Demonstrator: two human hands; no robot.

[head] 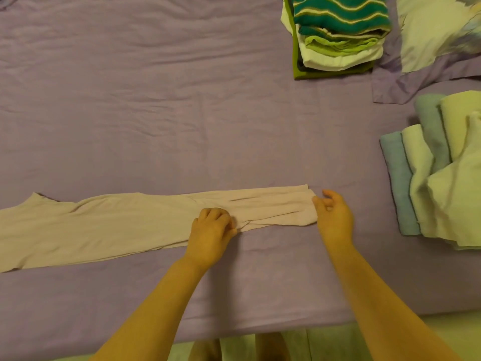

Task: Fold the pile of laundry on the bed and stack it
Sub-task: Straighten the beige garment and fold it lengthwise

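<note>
So there's a long pale pink garment laid out flat across the near part of the bed, running from the left edge to about the middle, already folded lengthwise into a narrow strip. The left hand sits on the strip's near edge around the middle, fingers curled down and pinching the fabric. The right hand is at the strip's right end, thumb touching the cloth and the other fingers loosely curled; can't really tell whether it actually has hold of anything. The hands are well apart.

At the far side there's a neat folded stack with a green wavy-striped piece on top. Just right of that, a pale pillow. Along the right edge, a looser pile of blue and cream towels.
</note>
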